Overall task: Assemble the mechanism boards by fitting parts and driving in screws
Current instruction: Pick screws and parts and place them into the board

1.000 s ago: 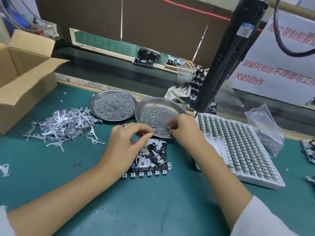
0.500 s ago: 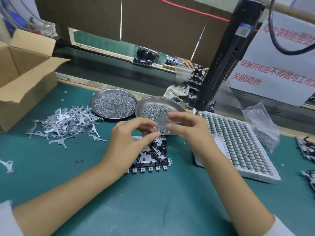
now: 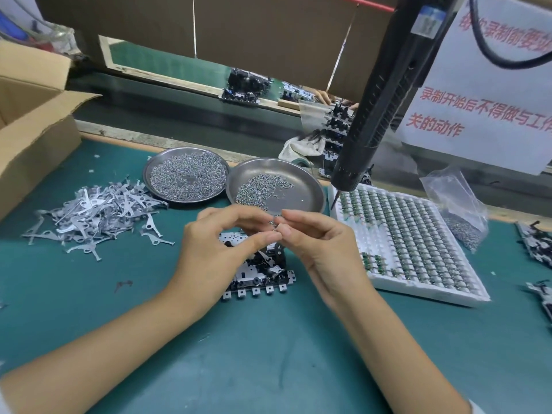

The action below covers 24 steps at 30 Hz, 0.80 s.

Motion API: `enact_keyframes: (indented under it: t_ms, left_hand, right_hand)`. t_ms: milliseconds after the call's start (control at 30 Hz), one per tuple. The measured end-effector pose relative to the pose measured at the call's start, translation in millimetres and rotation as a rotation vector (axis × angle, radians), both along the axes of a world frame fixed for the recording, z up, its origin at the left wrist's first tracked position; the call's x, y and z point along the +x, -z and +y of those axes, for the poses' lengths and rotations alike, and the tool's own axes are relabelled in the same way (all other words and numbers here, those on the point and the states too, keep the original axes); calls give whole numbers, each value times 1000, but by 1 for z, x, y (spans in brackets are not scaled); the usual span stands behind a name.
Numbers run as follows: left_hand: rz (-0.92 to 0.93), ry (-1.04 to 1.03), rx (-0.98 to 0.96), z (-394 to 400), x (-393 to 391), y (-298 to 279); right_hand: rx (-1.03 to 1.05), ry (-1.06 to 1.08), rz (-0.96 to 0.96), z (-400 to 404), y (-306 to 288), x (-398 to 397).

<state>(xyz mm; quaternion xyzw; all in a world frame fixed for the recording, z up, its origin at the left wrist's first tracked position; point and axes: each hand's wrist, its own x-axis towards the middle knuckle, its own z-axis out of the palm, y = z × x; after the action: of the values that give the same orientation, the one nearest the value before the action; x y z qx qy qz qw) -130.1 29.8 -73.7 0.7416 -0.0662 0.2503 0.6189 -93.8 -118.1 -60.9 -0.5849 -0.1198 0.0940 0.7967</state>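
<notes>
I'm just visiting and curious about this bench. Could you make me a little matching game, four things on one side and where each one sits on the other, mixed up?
Things:
1. pile of flat metal levers
2. mechanism board
3. electric screwdriver
4. white parts tray

Places:
A. hanging above the bench, tip pointing down
B. on the green mat, right of the hands
C. loose on the mat, left of the two steel dishes
D. on the mat, directly beneath the hands

Pairs: 1-C, 2-D, 3-A, 4-B
</notes>
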Motion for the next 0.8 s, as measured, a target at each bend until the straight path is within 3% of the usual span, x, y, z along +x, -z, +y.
enact_keyframes:
  t_ms: [300,567,800]
  left_hand:
    - [7,0,-34,-1,-2,-4]
    - [-19,-7,-14,-1,-2,-5]
    - [-35,26,51,0,-3,-5]
  right_hand:
    - [-82,105,-233,2,0,-5]
    - [6,52,-167,1,2,-5]
    - [-68,-4,-210,-8,-2,1]
